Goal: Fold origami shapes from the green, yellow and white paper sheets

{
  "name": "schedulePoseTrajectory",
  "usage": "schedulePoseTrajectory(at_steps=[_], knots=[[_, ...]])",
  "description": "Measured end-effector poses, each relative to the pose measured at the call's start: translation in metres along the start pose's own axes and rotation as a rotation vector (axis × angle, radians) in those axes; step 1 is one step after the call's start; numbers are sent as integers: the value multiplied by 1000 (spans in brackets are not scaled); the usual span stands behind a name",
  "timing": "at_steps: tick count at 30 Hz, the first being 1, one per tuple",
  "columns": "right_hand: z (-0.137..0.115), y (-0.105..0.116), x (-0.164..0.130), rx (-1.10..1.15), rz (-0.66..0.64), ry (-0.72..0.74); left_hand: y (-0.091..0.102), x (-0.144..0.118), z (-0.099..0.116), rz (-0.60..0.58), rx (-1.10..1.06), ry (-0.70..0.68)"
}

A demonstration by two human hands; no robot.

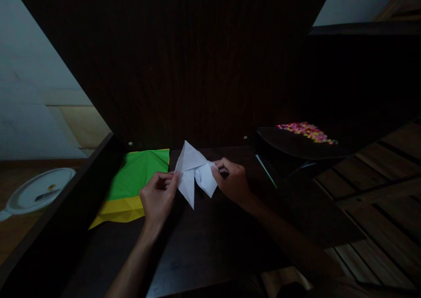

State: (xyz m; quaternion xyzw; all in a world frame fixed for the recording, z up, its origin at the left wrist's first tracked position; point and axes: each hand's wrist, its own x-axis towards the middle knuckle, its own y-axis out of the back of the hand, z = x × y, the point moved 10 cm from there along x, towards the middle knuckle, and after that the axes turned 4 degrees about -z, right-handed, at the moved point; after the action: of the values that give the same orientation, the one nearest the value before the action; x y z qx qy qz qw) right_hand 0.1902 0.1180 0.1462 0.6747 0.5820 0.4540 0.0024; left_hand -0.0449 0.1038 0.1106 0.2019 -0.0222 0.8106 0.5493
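Between my two hands is a piece of folded white paper (pixel 192 162), creased into pointed flaps, with one tip upward and two hanging down. My left hand (pixel 158 195) pinches its left edge between thumb and fingers. On the opposite side, my right hand (pixel 232 179) grips the right flap, thumb in front and fingers curled behind. The paper is held over the dark table (pixel 184 250). Just left of it, partly behind my left hand, lie creased green paper (pixel 140 171) and yellow paper (pixel 120 209).
A dark upright panel (pixel 197 70) rises behind the table. Small pink and yellow pieces (pixel 307 130) are heaped on a dark curved shelf (pixel 289 147) at right. A thin pale strip (pixel 266 171) lies below it. A white round lid-like object (pixel 41 190) sits beyond the left side board (pixel 55 214).
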Motion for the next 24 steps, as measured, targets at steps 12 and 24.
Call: schedulePoseTrajectory(at_steps=[12,24], knots=[[34,-18,3,338,-144,-182,-12,-11,20,-117,-57,-198],[-2,-2,2,372,-39,115,-22,-5,5,-282,73,-126]])
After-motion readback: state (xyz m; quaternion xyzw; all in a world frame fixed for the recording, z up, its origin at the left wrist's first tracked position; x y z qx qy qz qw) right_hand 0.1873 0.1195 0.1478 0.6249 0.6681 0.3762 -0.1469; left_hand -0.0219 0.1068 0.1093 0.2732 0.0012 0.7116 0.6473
